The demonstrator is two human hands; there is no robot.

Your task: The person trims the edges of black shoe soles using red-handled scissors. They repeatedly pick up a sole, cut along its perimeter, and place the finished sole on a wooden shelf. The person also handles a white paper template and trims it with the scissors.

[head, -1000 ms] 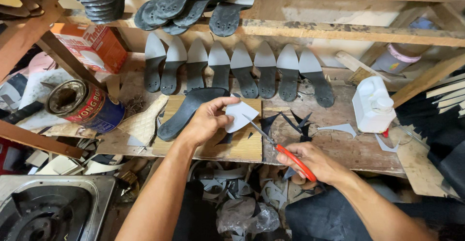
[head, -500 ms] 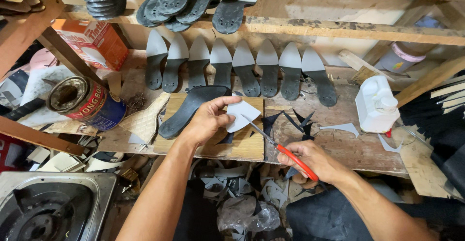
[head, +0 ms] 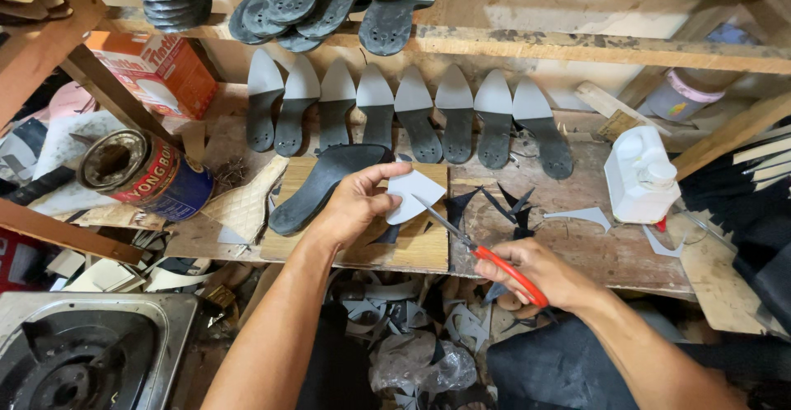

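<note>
Since the earlier frames little has shifted: both hands have kept their places over the bench, and the scissors' blades sit at much the same edge of the white piece. At the grip, the left hand point(head: 350, 208) pinches a small, flat white piece point(head: 414, 194) between thumb and fingertips, holding it just above the wooden board point(head: 420, 249), while the right hand point(head: 535, 274) is closed around the red handles of the scissors point(head: 474, 245), whose blades point up and left and meet the lower edge of that piece. By the look of it, the step in hand is trimming the white piece to shape; the next stroke would call for the left hand to turn the piece into the blades while the right closes them steadily along the line. Just under the left hand a black sole point(head: 321, 183) lies slanted across the board. Dark offcuts point(head: 507, 204) lie scattered on the bench to the right, a row of grey insoles point(head: 395, 113) stands behind, and a white plastic bottle point(head: 638, 175) sits farther right.
</note>
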